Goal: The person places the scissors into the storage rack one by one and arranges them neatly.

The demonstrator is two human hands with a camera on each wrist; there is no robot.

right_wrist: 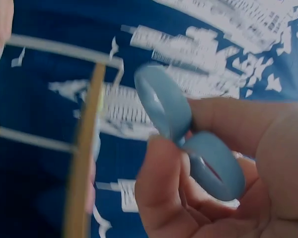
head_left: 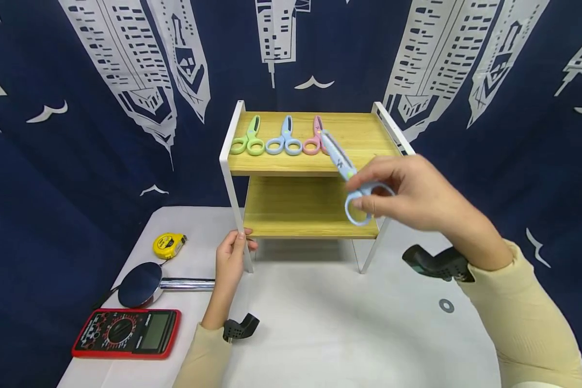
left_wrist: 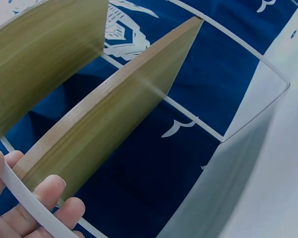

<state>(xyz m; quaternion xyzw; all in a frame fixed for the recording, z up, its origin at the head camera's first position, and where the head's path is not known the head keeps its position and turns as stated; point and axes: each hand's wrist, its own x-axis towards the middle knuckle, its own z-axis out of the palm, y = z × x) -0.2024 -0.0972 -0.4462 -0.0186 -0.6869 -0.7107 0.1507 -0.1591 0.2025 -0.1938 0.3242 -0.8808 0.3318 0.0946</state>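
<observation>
Light blue scissors (head_left: 340, 156) are pinched near the handles by my right hand (head_left: 407, 188), held in front of the shelf's right half with the blades pointing up and left. Their two handle loops (right_wrist: 164, 101) face the right wrist camera. My left hand (head_left: 231, 257) grips the white left front leg (left_wrist: 32, 206) of a two-tier shelf at its lower board (head_left: 310, 207). On the upper board (head_left: 359, 137) lie green scissors (head_left: 254, 134), blue scissors (head_left: 286, 137) and pink scissors (head_left: 315, 137) in a row, the pink pair partly hidden by the held pair.
Left of the shelf on the white table (head_left: 330, 323) are a yellow tape measure (head_left: 168, 245), a round dark object with a chrome handle (head_left: 140, 284) and a red multimeter (head_left: 126, 333). A grey washer (head_left: 446, 305) lies at the right. A navy patterned curtain (head_left: 310, 59) hangs behind.
</observation>
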